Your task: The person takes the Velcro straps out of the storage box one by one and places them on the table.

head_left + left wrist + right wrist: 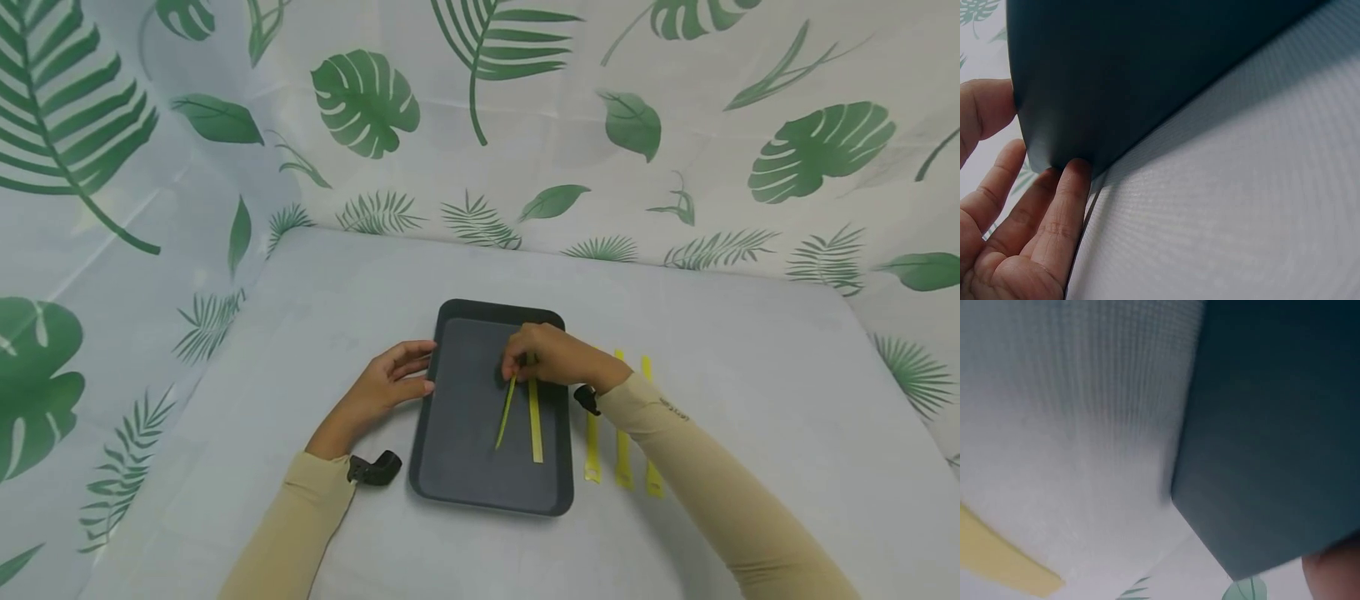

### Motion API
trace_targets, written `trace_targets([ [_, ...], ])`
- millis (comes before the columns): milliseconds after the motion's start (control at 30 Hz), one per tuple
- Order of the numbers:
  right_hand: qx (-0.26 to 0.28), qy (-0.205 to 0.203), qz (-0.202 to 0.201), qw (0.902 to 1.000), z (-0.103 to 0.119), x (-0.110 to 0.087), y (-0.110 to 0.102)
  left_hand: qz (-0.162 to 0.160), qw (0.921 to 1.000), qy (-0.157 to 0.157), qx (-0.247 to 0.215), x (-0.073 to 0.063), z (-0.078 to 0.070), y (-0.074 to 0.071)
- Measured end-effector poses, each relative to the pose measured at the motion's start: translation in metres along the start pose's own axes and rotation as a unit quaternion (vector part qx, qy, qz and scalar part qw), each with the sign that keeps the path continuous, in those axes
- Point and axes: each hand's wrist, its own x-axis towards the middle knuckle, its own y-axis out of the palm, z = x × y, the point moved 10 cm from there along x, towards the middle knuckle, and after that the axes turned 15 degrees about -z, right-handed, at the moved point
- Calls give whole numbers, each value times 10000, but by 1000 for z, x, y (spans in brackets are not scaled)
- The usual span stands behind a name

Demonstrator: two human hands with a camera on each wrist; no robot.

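Over the dark grey tray point(468, 475), my right hand point(551, 354) pinches the upper end of a yellow cable strap point(506, 417), which slants down toward the tray floor. Beside it, a second yellow strap point(536, 425) lies lengthwise in the tray, its far end covered by the hand. My left hand point(386, 379) is at the tray's left edge, fingers extended. In the left wrist view, its fingertips point(1075, 172) touch the tray's outer wall point(1097, 87). The right wrist view shows the tray's outer side point(1260, 475) and one fingertip point(1335, 575) at its rim; the pinched strap is hidden there.
Three more yellow straps point(623, 458), with slotted near ends, lie side by side on the white table point(360, 283) right of the tray, partly under the right forearm. One strap point(1004, 556) shows in the right wrist view. A leaf-print curtain point(540, 158) stands behind the table.
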Motion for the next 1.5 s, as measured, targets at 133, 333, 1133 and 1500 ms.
trace_targets([
  [133,193,-13,-162,9997,4,-1,-8,-42,10000,-30,68,0,0,-1],
  [333,737,-32,-463,9962,12,-6,-20,-30,9999,-27,99,0,1,-1],
  [1133,2186,1449,-1001,9598,6,-30,-39,5,10000,-51,74,-1,4,-1],
  [1500,2966,2067,-1096,9259,3,-50,-28,24,10000,-49,20,-1,3,1],
])
